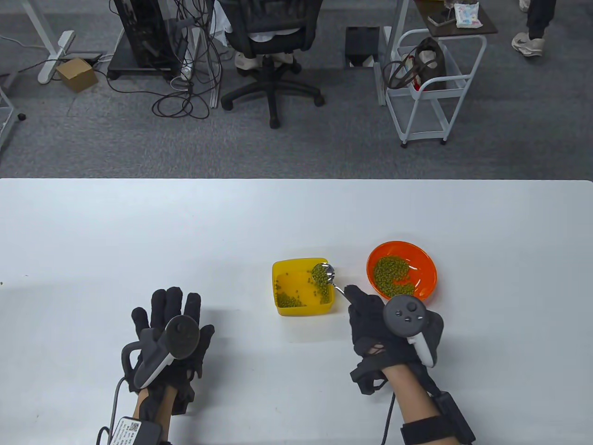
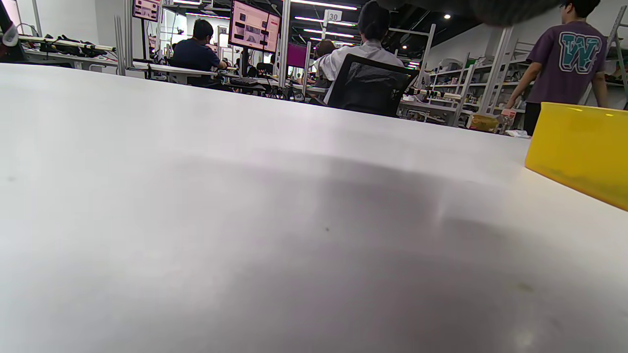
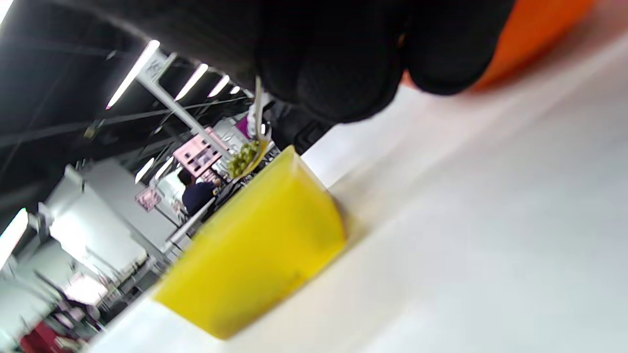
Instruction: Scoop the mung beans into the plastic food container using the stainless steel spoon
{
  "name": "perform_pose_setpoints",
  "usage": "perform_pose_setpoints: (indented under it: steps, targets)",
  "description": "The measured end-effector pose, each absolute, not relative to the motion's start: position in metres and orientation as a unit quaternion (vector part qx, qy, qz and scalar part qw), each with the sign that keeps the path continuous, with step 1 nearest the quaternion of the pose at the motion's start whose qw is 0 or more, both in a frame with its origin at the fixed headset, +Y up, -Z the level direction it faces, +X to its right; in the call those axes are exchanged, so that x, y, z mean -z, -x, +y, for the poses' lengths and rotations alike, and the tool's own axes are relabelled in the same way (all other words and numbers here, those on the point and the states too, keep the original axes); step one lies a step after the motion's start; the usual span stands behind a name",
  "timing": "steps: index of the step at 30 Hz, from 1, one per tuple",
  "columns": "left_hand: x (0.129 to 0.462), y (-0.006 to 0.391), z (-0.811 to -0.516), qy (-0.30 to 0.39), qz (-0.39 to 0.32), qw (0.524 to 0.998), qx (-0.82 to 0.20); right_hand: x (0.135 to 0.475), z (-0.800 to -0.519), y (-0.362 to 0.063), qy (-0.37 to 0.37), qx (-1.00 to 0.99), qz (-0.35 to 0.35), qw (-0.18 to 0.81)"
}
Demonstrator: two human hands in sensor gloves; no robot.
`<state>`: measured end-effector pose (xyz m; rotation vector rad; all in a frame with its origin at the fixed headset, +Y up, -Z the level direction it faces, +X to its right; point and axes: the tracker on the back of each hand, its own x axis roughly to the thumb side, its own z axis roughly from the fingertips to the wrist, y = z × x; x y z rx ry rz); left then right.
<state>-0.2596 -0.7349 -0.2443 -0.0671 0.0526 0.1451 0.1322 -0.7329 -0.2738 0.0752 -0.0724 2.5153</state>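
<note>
Your right hand (image 1: 370, 320) is gripping the handle of one stainless steel spoon (image 1: 325, 274), fingers curled tight around it, and you are holding its shiny round bowl over the far right corner of the yellow plastic food container (image 1: 282, 287). The spoon is carrying a heap of small, round, olive-green mung beans (image 1: 319, 273), and some are spilling off its tilted bowl into the container. That container is a single square tub with rounded corners, translucent yellow, sitting on the white table (image 1: 139, 232) at roughly 10 o'clock from your right hand; a loose scatter of beans is lying along its near wall and right side. In the right wrist view the spoon (image 3: 256, 122) is showing above the tub's rim (image 3: 274, 166) with beans piled on it. One round orange bowl (image 1: 426, 264) is standing just beside the tub, at 3 o'clock from it, and is holding a thicker patch of beans (image 1: 391, 276). Your left hand (image 1: 169, 333) is resting flat on the table well away, at about 8 o'clock from the tub, fingers spread apart and holding nothing. A white label with a QR code (image 1: 127, 429) is sitting at your left wrist; its print is too small to read.
</note>
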Motion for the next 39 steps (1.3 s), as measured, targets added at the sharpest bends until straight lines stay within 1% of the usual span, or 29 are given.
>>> perform_pose_setpoints:
  steps: [2, 3, 6, 10, 13, 15, 17, 18, 19, 23, 25, 28, 39]
  targets:
    - [0.245, 0.259, -0.735, 0.036, 0.026, 0.997, -0.070, 0.273, -0.733, -0.116, -0.065, -0.975, -0.068, 0.199]
    - [0.245, 0.259, -0.735, 0.036, 0.026, 0.997, -0.069, 0.272, -0.732, -0.111, -0.077, -0.981, -0.079, 0.161]
    - [0.245, 0.259, -0.735, 0.037, 0.027, 0.997, -0.069, 0.267, -0.728, -0.104, -0.099, -0.983, -0.112, 0.108]
    - [0.245, 0.259, -0.735, 0.038, 0.029, 0.996, -0.070, 0.268, -0.720, -0.122, -0.071, -0.980, -0.133, 0.129]
    - [0.245, 0.259, -0.735, 0.038, 0.028, 0.996, -0.070, 0.269, -0.713, -0.152, -0.023, -0.979, -0.142, 0.144]
    - [0.245, 0.259, -0.735, 0.038, 0.027, 0.996, -0.071, 0.270, -0.710, -0.170, 0.009, -0.979, -0.150, 0.137]
    - [0.245, 0.259, -0.736, 0.037, 0.026, 0.996, -0.071, 0.270, -0.708, -0.196, 0.056, -0.980, -0.149, 0.117]
    - [0.245, 0.259, -0.735, 0.037, 0.026, 0.996, -0.072, 0.271, -0.708, -0.201, 0.066, -0.980, -0.147, 0.113]
    - [0.245, 0.259, -0.736, 0.037, 0.026, 0.996, -0.072, 0.271, -0.709, -0.210, 0.088, -0.982, -0.130, 0.107]
    - [0.245, 0.259, -0.736, 0.036, 0.026, 0.996, -0.073, 0.272, -0.716, -0.230, 0.128, -0.983, -0.095, 0.088]
    - [0.245, 0.259, -0.736, 0.036, 0.026, 0.996, -0.073, 0.274, -0.720, -0.231, 0.139, -0.985, -0.077, 0.066]
    - [0.245, 0.260, -0.736, 0.036, 0.026, 0.996, -0.074, 0.277, -0.727, -0.228, 0.150, -0.986, -0.068, 0.024]
    - [0.245, 0.260, -0.736, 0.035, 0.026, 0.996, -0.074, 0.283, -0.747, -0.216, 0.146, -0.987, -0.053, -0.033]
